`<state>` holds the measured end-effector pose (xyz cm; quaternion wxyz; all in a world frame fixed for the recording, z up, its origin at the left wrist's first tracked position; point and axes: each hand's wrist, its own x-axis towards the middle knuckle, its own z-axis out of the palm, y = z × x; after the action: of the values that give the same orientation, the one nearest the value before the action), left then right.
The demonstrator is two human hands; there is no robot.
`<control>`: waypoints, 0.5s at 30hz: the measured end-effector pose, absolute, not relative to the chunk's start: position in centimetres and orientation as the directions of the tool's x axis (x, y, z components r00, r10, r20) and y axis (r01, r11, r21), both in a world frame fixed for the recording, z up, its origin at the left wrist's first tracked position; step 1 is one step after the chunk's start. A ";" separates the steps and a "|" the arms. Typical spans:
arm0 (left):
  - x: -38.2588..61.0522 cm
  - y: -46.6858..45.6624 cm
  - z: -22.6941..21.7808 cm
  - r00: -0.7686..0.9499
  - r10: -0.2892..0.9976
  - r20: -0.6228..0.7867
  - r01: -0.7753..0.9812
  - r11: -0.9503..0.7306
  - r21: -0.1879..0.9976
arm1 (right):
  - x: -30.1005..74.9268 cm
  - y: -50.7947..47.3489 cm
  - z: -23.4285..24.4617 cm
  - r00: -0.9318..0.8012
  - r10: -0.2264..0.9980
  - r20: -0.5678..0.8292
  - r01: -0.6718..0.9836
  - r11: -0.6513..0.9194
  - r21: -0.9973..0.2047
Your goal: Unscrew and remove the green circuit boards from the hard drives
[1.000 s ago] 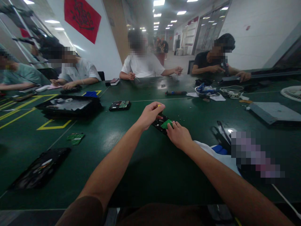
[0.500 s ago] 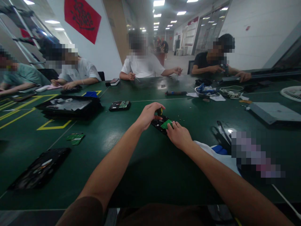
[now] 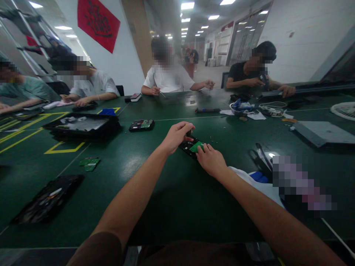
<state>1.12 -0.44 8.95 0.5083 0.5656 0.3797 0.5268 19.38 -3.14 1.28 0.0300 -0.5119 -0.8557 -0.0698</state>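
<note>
Left grip (image 3: 176, 137) pinched round a small driver (image 3: 189, 132) standing on the drive (image 3: 187, 145) mid-tabletop (image 3: 155, 192), right grip (image 3: 211, 159) spread, fingertips pinning the green board (image 3: 195, 147): if the tip slips it could gouge the board or jab those fingers.

Two hard drives (image 3: 141, 125) (image 3: 186, 145), two hands (image 3: 176, 136) (image 3: 211, 161)
</note>
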 end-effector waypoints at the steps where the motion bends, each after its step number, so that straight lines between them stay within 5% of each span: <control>1: 1.1 -0.4 9.0 0.147 0.964 0.220 -0.080 -0.210 0.974 | 19.4 -3.1 1.3 -0.471 0.874 0.120 0.882 0.463 0.087; 10: 1.1 -0.3 8.6 0.146 0.981 0.130 -0.221 -0.095 0.971 | 19.4 -3.2 1.4 -0.457 0.883 0.103 0.889 0.452 0.069; 15: 1.0 -0.5 9.0 0.105 0.975 0.195 -0.137 -0.180 0.974 | 19.4 -3.3 1.6 -0.456 0.886 0.086 0.890 0.453 0.056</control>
<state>0.95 -0.52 8.98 0.5100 0.5408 0.3874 0.5453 19.35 -3.27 1.64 0.0222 -0.5211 -0.8520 -0.0464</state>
